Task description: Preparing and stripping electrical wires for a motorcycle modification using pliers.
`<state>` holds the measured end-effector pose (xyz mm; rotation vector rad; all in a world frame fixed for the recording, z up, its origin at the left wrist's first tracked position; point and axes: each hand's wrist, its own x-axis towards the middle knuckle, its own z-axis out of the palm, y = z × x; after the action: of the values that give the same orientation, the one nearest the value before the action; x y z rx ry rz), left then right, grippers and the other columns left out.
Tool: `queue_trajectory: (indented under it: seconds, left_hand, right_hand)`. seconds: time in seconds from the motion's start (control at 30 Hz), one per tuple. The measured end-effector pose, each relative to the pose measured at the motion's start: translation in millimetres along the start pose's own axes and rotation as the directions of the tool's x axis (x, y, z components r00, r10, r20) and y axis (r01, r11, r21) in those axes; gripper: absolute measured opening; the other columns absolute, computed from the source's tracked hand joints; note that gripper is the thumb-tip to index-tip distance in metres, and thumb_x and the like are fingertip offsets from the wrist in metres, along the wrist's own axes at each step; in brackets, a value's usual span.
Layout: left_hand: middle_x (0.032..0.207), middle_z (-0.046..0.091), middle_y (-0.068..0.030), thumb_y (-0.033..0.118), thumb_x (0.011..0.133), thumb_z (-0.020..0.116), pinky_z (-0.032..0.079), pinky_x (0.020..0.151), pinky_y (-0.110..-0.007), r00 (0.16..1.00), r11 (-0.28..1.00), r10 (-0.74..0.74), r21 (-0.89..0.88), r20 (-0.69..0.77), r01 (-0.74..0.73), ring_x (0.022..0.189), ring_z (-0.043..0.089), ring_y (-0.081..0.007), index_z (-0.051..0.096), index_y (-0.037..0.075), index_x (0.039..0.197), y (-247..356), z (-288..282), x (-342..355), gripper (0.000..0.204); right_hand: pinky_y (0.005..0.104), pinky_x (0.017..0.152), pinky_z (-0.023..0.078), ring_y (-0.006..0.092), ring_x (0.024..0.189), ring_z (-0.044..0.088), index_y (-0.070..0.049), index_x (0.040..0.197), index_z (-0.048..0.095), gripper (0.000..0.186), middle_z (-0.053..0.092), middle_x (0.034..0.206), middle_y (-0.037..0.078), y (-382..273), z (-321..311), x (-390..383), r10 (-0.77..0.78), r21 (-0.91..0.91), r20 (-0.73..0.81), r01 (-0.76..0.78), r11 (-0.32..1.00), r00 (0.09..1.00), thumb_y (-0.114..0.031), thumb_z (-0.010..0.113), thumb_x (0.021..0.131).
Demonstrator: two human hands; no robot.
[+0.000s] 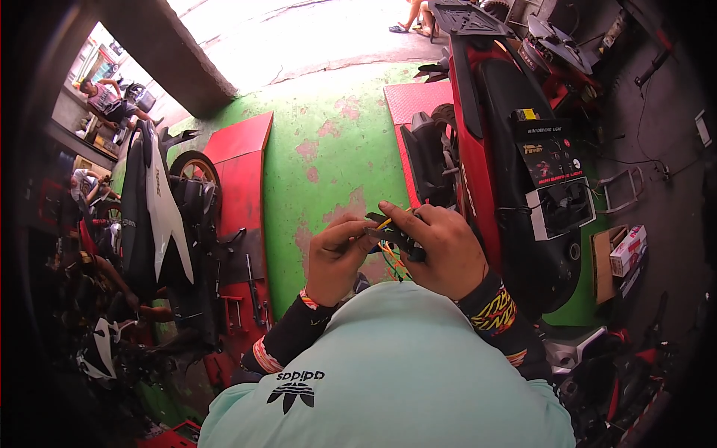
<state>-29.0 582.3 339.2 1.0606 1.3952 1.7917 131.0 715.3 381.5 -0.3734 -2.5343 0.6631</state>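
My left hand (336, 256) and my right hand (442, 248) meet in front of my chest over a small black wiring part (394, 237). Both hands pinch it, the left by its fingertips and the right wrapped around its other end. Yellow, orange and green wires (392, 263) hang down from it between my hands. Both forearms wear dark patterned sleeves. My pale green shirt (388, 373) fills the lower middle of the view.
A red and black motorcycle (497, 149) stands right of my hands with a black product box (551, 175) on its seat. A white and black motorcycle (157, 216) stands at left beside a red ramp (240, 194). Green floor (328, 142) lies ahead. People sit at far left.
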Motion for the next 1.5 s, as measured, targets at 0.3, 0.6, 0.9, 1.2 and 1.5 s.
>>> queue_trajectory:
  seconds: [0.3, 0.6, 0.9, 1.2, 1.5]
  left_hand:
    - [0.102, 0.065, -0.0062, -0.010, 0.093, 0.065, 0.051, 0.078, -0.024, 0.998, 0.998, -0.059, 0.000, -0.028, 0.059, 0.092, 0.065, -0.0124, 0.071, -0.005, 0.108, -0.3, -2.3, 2.9, 0.018]
    - [0.103, 0.066, -0.0057, -0.009, 0.093, 0.065, 0.053, 0.077, -0.023, 1.000, 1.000, -0.027, 0.005, -0.008, 0.027, 0.092, 0.066, -0.0119, 0.072, -0.003, 0.110, -5.1, -6.7, 7.3, 0.019]
    - [0.100, 0.065, -0.0038, -0.007, 0.092, 0.068, 0.051, 0.073, -0.023, 0.999, 0.997, -0.049, 0.054, -0.014, 0.050, 0.088, 0.064, -0.0096, 0.073, -0.003, 0.108, -4.5, -8.6, 8.3, 0.017]
    - [0.098, 0.064, -0.0030, -0.006, 0.092, 0.069, 0.049, 0.070, -0.022, 0.998, 0.998, -0.052, 0.040, -0.031, 0.053, 0.084, 0.061, -0.0082, 0.073, -0.003, 0.106, -4.2, -5.5, 7.3, 0.015]
    - [0.095, 0.062, -0.0028, -0.004, 0.094, 0.069, 0.047, 0.069, -0.023, 0.997, 0.995, -0.074, 0.064, 0.009, 0.074, 0.081, 0.059, -0.0079, 0.072, -0.004, 0.104, -0.8, 0.1, 8.2, 0.010]
  right_hand:
    - [0.0433, 0.065, 0.048, 0.0305, 0.071, 0.060, -0.018, 0.144, 0.059, 0.068, 0.056, 0.079, 0.011, 2.1, 1.2, 3.5, 0.014, 0.028, 0.025, -0.014, 0.999, 1.000, -0.013, 0.076, 0.078]
    - [0.0440, 0.064, 0.049, 0.0311, 0.071, 0.062, -0.018, 0.142, 0.060, 0.066, 0.057, 0.078, 0.012, 2.1, 1.3, 8.9, 0.018, 0.023, 0.024, -0.018, 1.000, 1.000, -0.013, 0.077, 0.078]
    - [0.0439, 0.064, 0.049, 0.0322, 0.071, 0.062, -0.018, 0.146, 0.056, 0.069, 0.057, 0.079, 0.013, 4.5, 9.0, 7.5, 0.054, 0.117, 0.036, -0.057, 0.991, 0.998, -0.012, 0.075, 0.079]
    - [0.0439, 0.065, 0.051, 0.0322, 0.071, 0.063, -0.019, 0.146, 0.055, 0.068, 0.058, 0.080, 0.013, 4.8, 9.1, 6.5, 0.053, 0.112, 0.050, -0.058, 0.992, 0.997, -0.013, 0.075, 0.081]
    - [0.0431, 0.060, 0.052, 0.0315, 0.068, 0.065, -0.021, 0.147, 0.054, 0.067, 0.059, 0.080, 0.011, 7.4, 17.4, -4.9, 0.114, 0.097, 0.031, -0.116, 0.988, 0.993, -0.016, 0.075, 0.083]
